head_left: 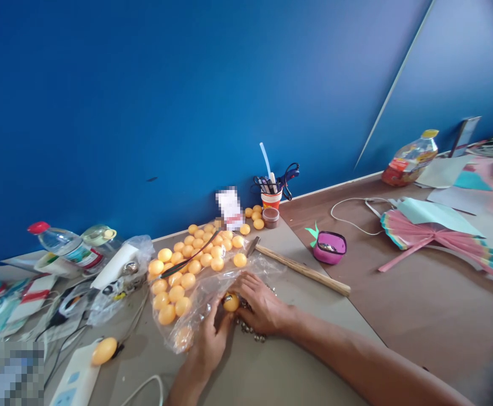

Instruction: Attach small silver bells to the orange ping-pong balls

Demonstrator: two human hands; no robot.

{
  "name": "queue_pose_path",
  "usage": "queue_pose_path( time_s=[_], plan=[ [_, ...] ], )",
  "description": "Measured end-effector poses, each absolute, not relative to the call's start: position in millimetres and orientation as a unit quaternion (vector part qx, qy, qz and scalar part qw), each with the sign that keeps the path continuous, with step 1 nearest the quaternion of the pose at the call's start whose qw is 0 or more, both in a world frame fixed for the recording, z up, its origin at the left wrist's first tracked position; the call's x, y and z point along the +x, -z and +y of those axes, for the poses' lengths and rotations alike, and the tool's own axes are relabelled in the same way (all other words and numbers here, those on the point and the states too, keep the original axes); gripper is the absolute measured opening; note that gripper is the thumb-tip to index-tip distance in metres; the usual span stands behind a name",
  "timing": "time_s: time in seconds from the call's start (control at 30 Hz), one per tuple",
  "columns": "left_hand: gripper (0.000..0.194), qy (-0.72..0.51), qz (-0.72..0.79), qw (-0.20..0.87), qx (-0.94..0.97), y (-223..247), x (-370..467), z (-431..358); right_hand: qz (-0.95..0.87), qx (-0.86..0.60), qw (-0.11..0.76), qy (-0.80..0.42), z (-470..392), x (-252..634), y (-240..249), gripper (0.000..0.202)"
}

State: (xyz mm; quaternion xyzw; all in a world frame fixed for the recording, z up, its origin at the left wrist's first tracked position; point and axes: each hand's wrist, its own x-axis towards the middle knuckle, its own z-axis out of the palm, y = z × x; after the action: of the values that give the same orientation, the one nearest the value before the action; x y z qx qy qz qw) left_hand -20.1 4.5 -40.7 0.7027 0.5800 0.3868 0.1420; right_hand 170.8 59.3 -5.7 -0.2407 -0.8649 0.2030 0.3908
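Observation:
An orange ping-pong ball (230, 304) with a small shiny metal piece on its top sits between my two hands. My left hand (210, 341) closes on it from the left, thumb and fingers at its side. From the right, my right hand (260, 304) curls its fingers around the same ball. Small silvery metal beads or bells (259, 338) lie under and beside my right hand; the palm hides part of them. Just beyond my hands, a clear plastic bag (212, 282) spreads on the table, with several more orange balls (188, 281) in and around it.
A hammer with a wooden handle (306, 270) lies behind my right hand, near a purple pouch (330, 248). A paper cup (271, 197) of pens stands by the wall. Bottles (71, 248) and a power strip (75, 372) are left; a pink fan (432, 234) lies right.

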Motion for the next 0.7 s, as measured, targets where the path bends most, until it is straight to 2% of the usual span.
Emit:
queue_pose_path(
  time_s=[0.17, 0.37, 0.6, 0.7],
  plan=[
    [0.036, -0.4, 0.573, 0.141, 0.701, 39.8, -18.9, 3.9, -0.869, -0.259, 0.372, -0.199, 59.3, 169.4, 7.1, 0.032],
    [0.046, -0.37, 0.585, 0.186, 0.698, 42.3, -17.1, 1.7, -0.869, -0.266, 0.365, -0.202, 57.1, 166.4, 4.5, 0.031],
    [0.032, -0.392, 0.582, 0.074, 0.708, 29.8, -20.4, 7.2, -0.87, -0.253, 0.377, -0.19, 60.8, 172.0, 2.5, 0.04],
    [0.029, -0.409, 0.582, 0.039, 0.702, 22.0, -20.3, 9.5, -0.875, -0.263, 0.365, -0.178, 62.3, 173.9, 1.9, 0.031]
  ],
)
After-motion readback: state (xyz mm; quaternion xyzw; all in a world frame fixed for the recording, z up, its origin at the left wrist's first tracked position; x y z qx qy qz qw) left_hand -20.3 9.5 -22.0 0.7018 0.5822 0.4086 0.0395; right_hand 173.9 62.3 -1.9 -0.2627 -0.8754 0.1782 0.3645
